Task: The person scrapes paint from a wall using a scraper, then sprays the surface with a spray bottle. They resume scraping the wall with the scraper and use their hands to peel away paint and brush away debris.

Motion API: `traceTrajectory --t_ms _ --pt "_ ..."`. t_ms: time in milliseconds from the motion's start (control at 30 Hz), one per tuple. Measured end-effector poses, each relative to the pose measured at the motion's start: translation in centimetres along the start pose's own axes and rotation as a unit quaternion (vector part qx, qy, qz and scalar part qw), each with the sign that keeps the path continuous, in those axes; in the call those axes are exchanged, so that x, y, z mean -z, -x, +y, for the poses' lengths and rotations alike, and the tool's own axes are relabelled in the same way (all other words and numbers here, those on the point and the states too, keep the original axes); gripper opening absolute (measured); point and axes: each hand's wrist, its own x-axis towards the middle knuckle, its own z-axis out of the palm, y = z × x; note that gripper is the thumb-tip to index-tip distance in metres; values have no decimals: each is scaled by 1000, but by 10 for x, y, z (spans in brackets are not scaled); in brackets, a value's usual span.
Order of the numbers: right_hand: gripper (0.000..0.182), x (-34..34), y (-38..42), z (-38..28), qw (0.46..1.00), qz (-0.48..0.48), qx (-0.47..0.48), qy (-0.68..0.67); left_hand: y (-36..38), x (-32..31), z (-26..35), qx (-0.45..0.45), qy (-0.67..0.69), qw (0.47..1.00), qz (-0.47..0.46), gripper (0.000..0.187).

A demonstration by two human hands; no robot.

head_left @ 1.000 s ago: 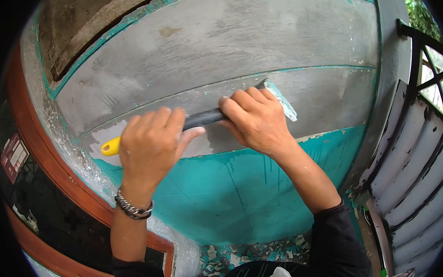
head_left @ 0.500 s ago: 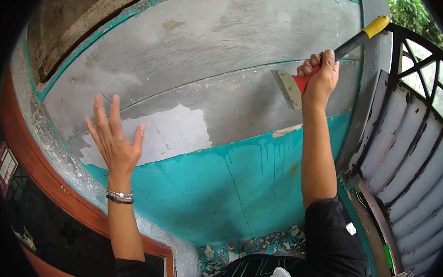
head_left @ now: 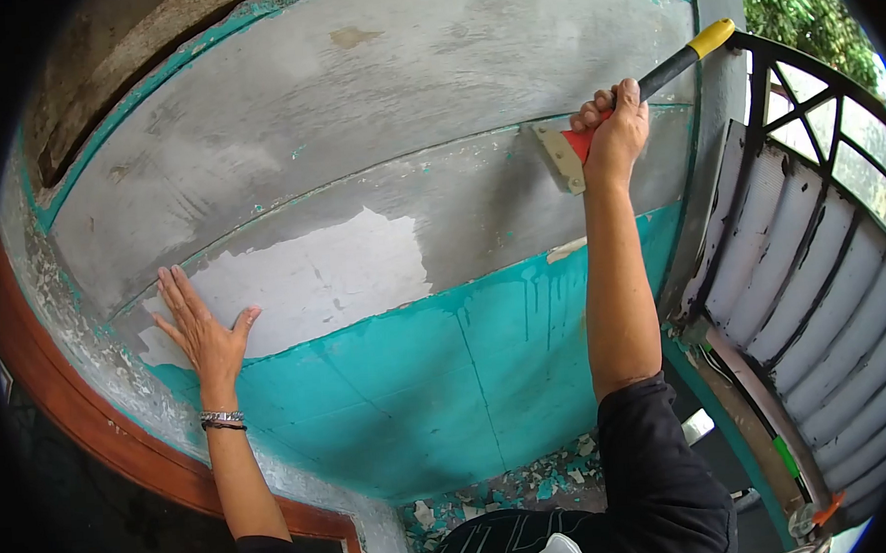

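Observation:
My right hand point(head_left: 616, 135) is wrapped round a paint scraper point(head_left: 668, 72) with a red neck and a black handle ending in yellow. Its wide metal blade point(head_left: 560, 158) points left, close over the bare grey part of the wall point(head_left: 469, 200). Lower down on the left, my left hand point(head_left: 206, 334) is spread with its palm toward the wall, fingers over a whitish patch point(head_left: 333, 277) with a ragged edge. Turquoise paint point(head_left: 418, 378) covers the wall below that patch.
Paint flakes point(head_left: 564, 475) litter the floor at the wall's foot. To the right stands a metal gate point(head_left: 823, 257) with black bars. A reddish-brown wooden frame point(head_left: 121, 449) curves along the left, around a dark pane.
My left hand has lowered onto the whitish patch. My right hand and the scraper sit slightly further left and higher in the view, which itself has shifted.

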Motion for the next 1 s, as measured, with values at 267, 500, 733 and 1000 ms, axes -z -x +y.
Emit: traceTrajectory --t_ms 267,500,733,1000 --pt "22 -2 -20 -4 997 26 -46 48 1 -10 -3 -8 37 999 30 129" --pt "22 6 -18 -7 998 17 -28 44 1 -16 -7 -12 47 998 42 129" --pt "23 12 -21 -11 999 28 -35 9 1 -17 -7 -20 45 998 47 129" --pt "22 -4 -14 -3 999 17 -39 26 1 -17 -6 -16 37 998 47 129"
